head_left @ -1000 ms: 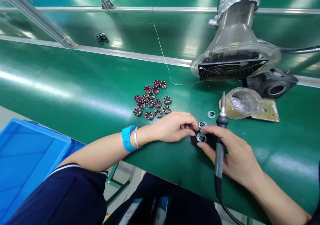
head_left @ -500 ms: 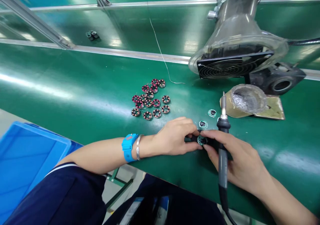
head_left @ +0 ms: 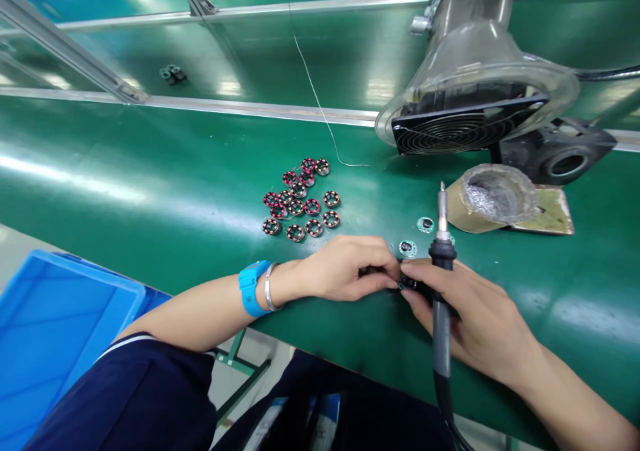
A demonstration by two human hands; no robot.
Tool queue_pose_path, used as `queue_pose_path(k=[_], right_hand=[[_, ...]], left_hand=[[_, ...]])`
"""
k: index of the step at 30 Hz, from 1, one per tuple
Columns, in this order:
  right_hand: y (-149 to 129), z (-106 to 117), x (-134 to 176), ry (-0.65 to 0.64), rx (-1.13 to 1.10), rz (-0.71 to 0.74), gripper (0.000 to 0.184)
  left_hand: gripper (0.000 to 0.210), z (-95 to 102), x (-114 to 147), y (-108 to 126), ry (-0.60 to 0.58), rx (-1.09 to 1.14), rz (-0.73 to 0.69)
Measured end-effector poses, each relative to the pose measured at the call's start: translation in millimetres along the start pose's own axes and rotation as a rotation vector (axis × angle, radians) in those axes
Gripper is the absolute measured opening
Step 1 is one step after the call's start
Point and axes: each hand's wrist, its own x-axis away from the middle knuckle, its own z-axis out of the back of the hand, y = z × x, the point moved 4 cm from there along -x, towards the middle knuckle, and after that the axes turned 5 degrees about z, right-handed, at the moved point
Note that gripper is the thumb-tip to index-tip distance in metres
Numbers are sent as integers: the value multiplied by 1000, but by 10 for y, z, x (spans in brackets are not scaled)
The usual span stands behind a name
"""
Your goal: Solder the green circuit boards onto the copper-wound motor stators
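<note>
Brings thumb and forefinger of the left hand closer together than half a second ago, and shows less of the green face of the small dark part between the two hands. Grips this part at its left side with the closed left fingertips; meets it from the right with thumb and forefinger of the right hand, over the green bench. Holds the soldering iron in the same right hand, metal tip pointing away, cord trailing toward the body. Cannot tell how firmly the right fingertips press on the part. Has a round board lying just beyond the fingertips, with another board a little farther off. Shows wound rings clustered farther left, and a cup near the black fan.
</note>
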Motion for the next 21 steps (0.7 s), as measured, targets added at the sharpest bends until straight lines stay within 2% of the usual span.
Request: queue_pose_path(k=[6, 11, 15, 21], right_hand=[[26, 15, 15, 16, -10, -34, 33], [6, 18, 10, 61, -57, -16, 43], [-23, 19, 35, 106, -91, 20, 50], [-15, -24, 140, 13, 23, 91, 48]], left_hand=[[10, 10, -19, -30, -30, 129, 161], [10, -12, -36, -35, -8, 149, 222], [10, -18, -42, -34, -15, 149, 244], [6, 30, -46, 0, -58, 107, 200]])
